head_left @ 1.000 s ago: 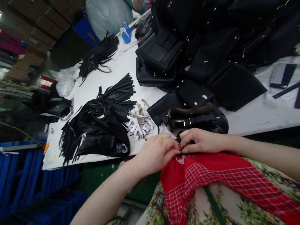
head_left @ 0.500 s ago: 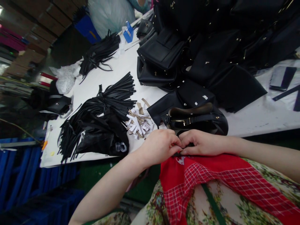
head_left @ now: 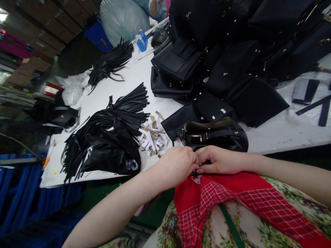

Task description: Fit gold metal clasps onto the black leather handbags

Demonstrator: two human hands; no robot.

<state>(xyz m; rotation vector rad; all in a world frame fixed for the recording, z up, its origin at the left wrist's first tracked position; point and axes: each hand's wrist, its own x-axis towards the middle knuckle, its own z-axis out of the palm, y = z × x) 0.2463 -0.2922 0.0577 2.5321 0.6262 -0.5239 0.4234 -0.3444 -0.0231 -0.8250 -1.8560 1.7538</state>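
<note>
My left hand (head_left: 181,162) and my right hand (head_left: 219,160) meet at the table's front edge, just above the red apron (head_left: 224,186). Both are closed, with fingertips pinched together around something small and dark. The fingers hide most of it, so its kind cannot be made out. Right behind them a black handbag (head_left: 219,139) stands with its mouth open, showing a tan lining edge and a gold zipper. Under and behind this bag lie flat black leather pieces (head_left: 178,119). Left of the bag is a pile of white and tan paper strips (head_left: 152,137).
Bundled black straps (head_left: 121,110) lie on the white table (head_left: 95,91), with a black cloth bundle (head_left: 113,148) before them. Many black bags (head_left: 178,62) are heaped at the back right. A blue tape dispenser (head_left: 142,41) stands at the far edge. Blue pallets (head_left: 15,193) are at lower left.
The camera view has shifted slightly, so the table scene sits a little lower. My hands stay pinched together in front of the handbag, with only a slight change in finger position.
</note>
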